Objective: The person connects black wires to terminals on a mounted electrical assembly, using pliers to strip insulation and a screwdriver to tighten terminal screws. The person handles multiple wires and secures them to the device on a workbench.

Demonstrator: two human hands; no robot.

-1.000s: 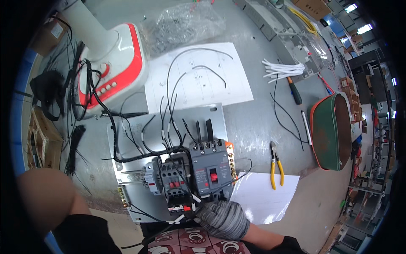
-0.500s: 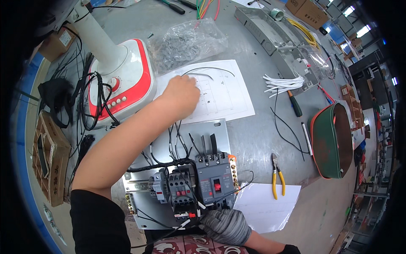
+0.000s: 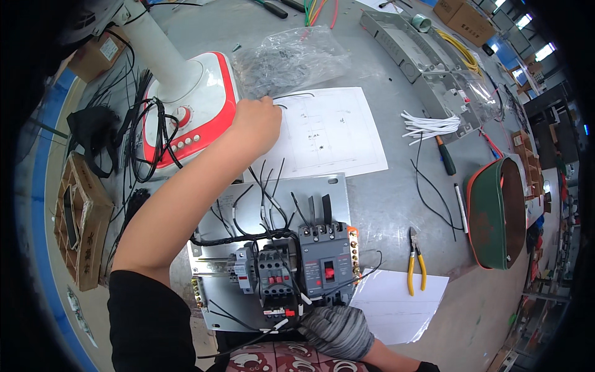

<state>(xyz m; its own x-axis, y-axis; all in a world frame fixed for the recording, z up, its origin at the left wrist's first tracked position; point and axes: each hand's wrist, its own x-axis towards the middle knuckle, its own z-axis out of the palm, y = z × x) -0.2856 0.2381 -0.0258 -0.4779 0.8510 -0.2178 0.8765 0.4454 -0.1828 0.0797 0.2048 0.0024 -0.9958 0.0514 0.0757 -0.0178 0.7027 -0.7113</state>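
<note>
My bare left hand (image 3: 259,125) is closed over the far left edge of a printed wiring diagram (image 3: 347,133). Short dark wires (image 3: 296,95) stick out past its fingers. In a grey knitted glove, my right hand (image 3: 336,332) curls at the near edge of a metal mounting plate (image 3: 248,195), below the breaker; its fingertips are partly hidden among black wires with white sleeves (image 3: 281,324). The plate carries a moulded-case circuit breaker (image 3: 326,268) with a red switch, a contactor (image 3: 276,271), a smaller grey module (image 3: 244,270) and a bundled black wire harness (image 3: 248,238).
Yellow-handled cutters (image 3: 416,263) lie right of the plate, partly over white paper (image 3: 396,304). A white-red fan base (image 3: 204,93) stands far left, beside a bag of small parts (image 3: 285,62). White sleeves (image 3: 431,126), a screwdriver (image 3: 445,156) and a green bin (image 3: 489,214) are at right.
My left hand has moved left across the diagram toward the fan base, and the dark wires have moved along with it. The right hand stays at the plate's near edge. The whole view has shifted slightly.
</note>
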